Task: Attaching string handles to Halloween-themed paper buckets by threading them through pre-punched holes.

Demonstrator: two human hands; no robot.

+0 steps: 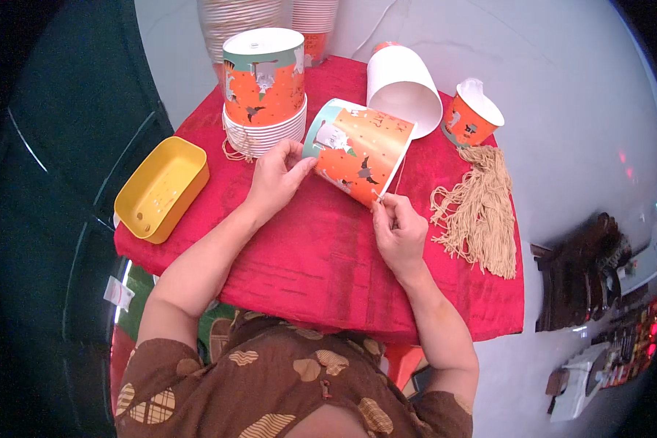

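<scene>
An orange and mint-green printed paper bucket point(358, 152) is tilted on its side above the red cloth, its open rim toward the right. My left hand point(279, 181) grips its closed end, thumb on the printed wall and fingers behind. At the lower part of the rim, my right hand point(400, 228) pinches a thin string, which mostly hides between the fingertips; a strand shows beside the rim. To the right of that hand lies a bundle of tan strings point(482, 212). The inside of the bucket is turned away from view.
A yellow plastic tub point(162, 191) with small bits inside sits at the left. Stacked buckets point(264, 87) stand behind my left hand, strings hanging beside them. A white-sided bucket point(401, 87) lies at the back; a smaller printed cup point(473, 115) holds something white. Taller stacks point(241, 22) are against the wall.
</scene>
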